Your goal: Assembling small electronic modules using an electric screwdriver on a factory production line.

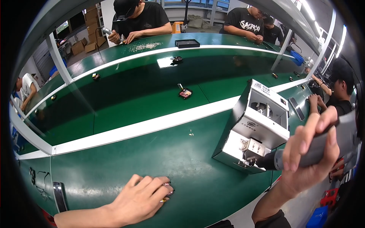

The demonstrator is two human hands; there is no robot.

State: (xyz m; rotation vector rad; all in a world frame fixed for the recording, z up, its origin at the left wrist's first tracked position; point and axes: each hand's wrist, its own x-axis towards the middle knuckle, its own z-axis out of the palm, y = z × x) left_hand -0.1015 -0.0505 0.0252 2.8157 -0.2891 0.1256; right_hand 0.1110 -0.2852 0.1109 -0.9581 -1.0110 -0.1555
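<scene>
My right hand (304, 152) is wrapped around a dark grey electric screwdriver (315, 148). The black nose of the tool reaches the front mechanism of a silver screw feeder (262, 123), and its very tip is hard to make out there. On the green bench, my left hand (140, 197) curls its fingers over a small dark part (167, 189) and holds it against the surface. Most of that part is hidden under the fingers; a bit of yellow shows by the fingertips.
A white rail (137, 129) separates the bench from a dark green conveyor belt carrying several small dark assemblies, one of them an open one (185, 93). Phones lie at left (59, 195) and right (296, 108). Tiny pale bits (191, 133) lie mid-bench. Other people work across and at right.
</scene>
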